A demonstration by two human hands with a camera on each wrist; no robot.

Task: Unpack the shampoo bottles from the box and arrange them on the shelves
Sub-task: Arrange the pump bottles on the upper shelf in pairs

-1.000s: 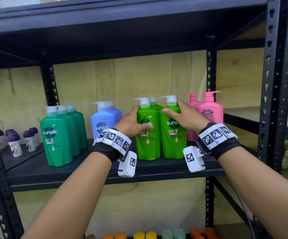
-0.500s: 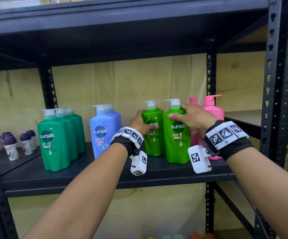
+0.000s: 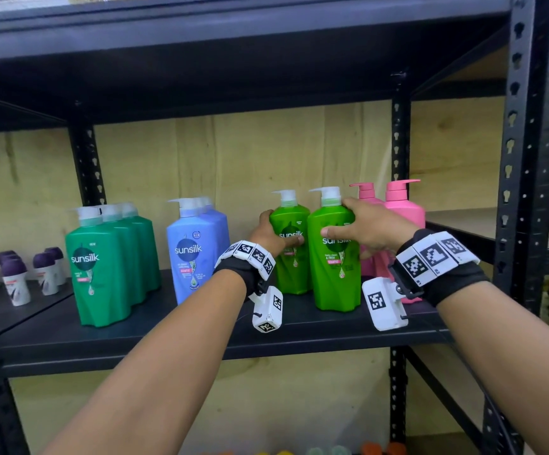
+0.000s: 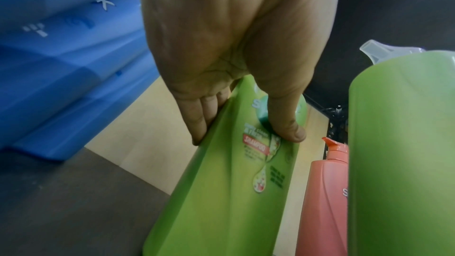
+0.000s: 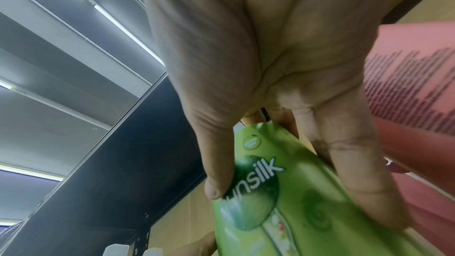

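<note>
Shampoo bottles are standing on the black shelf as we are looking from the head. Our left hand is gripping the back green bottle; our right hand is gripping the front green bottle. From the left wrist, our thumb is pressing its label. From the right wrist, our fingers are wrapping the other, touching a pink bottle.

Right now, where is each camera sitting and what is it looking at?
Head: sits on the person's head, faces the shelf; shows both forearms, the left hand and right hand, each on a light green bottle.
Left wrist: looks along the palm at the left hand's bottle; shows palm, fingers, thumb.
Right wrist: looks up along the palm at the right hand's bottle and ceiling lights; shows palm, fingers, thumb.
Shared: head and left wrist both show the blue bottles and the pink bottles.
</note>
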